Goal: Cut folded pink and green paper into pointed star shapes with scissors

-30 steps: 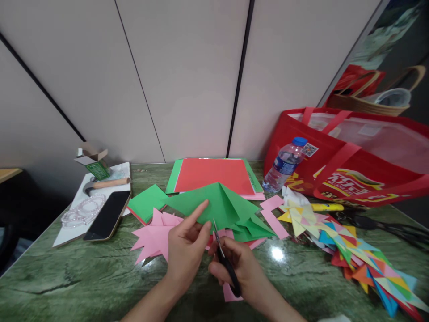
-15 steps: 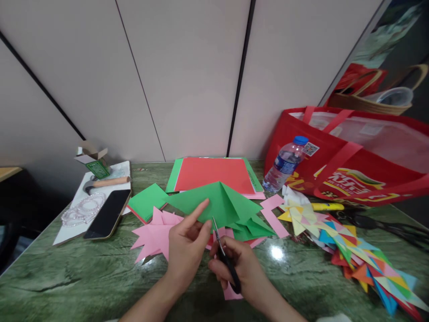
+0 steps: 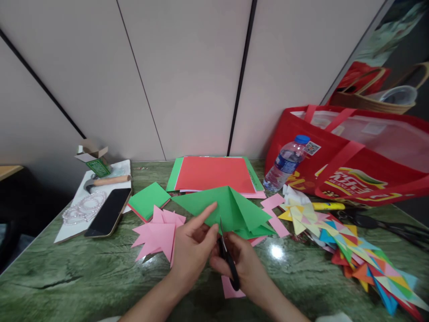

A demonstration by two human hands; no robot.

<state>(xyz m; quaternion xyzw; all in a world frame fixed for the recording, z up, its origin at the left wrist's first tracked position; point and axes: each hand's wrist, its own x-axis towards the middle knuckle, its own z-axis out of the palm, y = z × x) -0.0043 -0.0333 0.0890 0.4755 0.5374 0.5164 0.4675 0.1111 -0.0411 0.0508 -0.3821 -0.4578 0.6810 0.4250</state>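
My left hand (image 3: 194,250) pinches the lower edge of a folded green paper (image 3: 231,208), index finger stretched along it. My right hand (image 3: 244,264) grips small black-handled scissors (image 3: 228,255), blades pointing up at the green paper's lower edge beside my left thumb. Folded pink pointed pieces (image 3: 156,230) lie just left of my left hand. A pink scrap (image 3: 231,290) lies under my right wrist.
A red and green sheet stack (image 3: 214,173) lies behind. A phone (image 3: 109,212), bead bracelets (image 3: 82,208), hammer (image 3: 107,181) and small box (image 3: 94,161) sit left. A water bottle (image 3: 284,163), red bag (image 3: 355,156), pink strips (image 3: 275,217) and multicoloured folded pieces (image 3: 351,250) lie right.
The green paper and both hands have shifted slightly right and closer together; the scissors' blades have moved up to the paper's lower edge.
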